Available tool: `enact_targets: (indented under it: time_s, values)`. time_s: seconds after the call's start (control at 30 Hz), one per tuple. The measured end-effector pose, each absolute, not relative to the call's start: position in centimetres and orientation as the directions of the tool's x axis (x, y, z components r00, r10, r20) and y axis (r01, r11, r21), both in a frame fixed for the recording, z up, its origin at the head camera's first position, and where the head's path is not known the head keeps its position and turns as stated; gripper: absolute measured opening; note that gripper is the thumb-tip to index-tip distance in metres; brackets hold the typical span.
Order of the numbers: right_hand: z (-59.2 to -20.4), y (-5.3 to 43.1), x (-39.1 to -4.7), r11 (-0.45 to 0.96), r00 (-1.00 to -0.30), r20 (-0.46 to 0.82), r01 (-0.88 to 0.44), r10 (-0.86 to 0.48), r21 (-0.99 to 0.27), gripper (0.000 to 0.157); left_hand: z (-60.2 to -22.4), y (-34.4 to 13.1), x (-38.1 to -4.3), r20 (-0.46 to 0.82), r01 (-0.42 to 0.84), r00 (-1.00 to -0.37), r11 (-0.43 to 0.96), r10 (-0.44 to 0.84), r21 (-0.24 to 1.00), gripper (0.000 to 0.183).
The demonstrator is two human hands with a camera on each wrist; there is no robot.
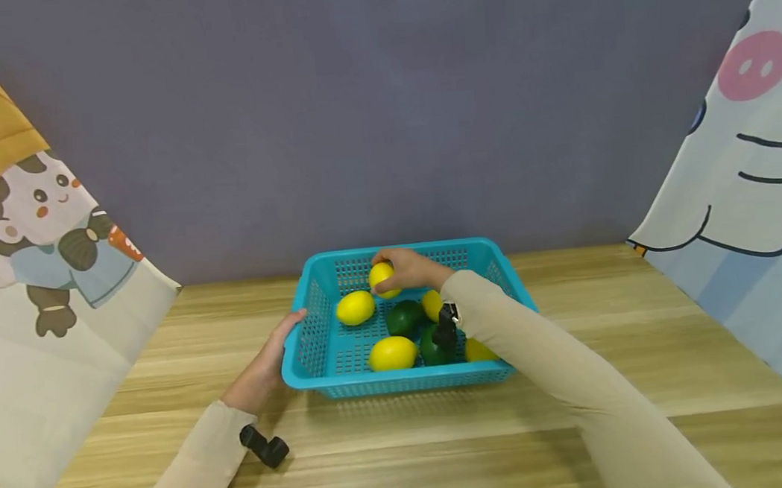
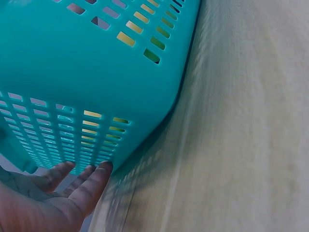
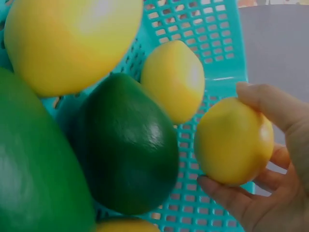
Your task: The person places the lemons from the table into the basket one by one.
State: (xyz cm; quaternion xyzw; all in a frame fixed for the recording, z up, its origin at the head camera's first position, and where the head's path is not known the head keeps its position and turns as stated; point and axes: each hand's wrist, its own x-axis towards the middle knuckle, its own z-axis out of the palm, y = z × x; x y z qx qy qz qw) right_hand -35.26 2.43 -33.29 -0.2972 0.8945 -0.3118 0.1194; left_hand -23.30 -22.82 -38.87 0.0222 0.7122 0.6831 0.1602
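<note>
My right hand (image 1: 407, 267) pinches a yellow lemon (image 3: 234, 140) between thumb and fingers, over the far part of a turquoise plastic basket (image 1: 399, 375). Around it in the basket lie several more lemons, one at the left (image 1: 354, 308) and one near the front (image 1: 393, 353). Two dark green fruits, smooth and avocado-shaped, sit among them, one near the middle (image 1: 405, 318); my right forearm partly covers that side. At the basket's left side, my left hand (image 1: 273, 356) holds it: a digit lies over the rim, and fingers (image 2: 89, 191) touch the perforated outer wall.
The basket stands on a wood-grain table (image 1: 404, 452), close to a grey backdrop (image 1: 384, 125). Cartoon-printed cloths hang at the left (image 1: 8, 357) and right (image 1: 752, 207). A black wrist camera (image 1: 264, 446) is strapped to the left wrist.
</note>
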Motion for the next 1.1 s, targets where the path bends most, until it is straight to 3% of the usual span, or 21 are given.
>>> enact_targets:
  time_s: [0.7, 1.1]
  values:
    - [-35.9, 0.6, -35.1, 0.735, -0.743, -0.199, -0.511, -0.638, -0.446, 0.059, -39.3, -23.0, -23.7, -0.191, -0.182, -0.949, 0.059, 0.25, 0.982, 0.07]
    - [-36.0, 0.3, -34.5, 0.763, -0.747, -0.25, -0.489, -0.617, -0.422, 0.065, -39.2, -22.9, -23.6, -0.182, -0.17, -0.951, 0.071, 0.251, 0.983, 0.069]
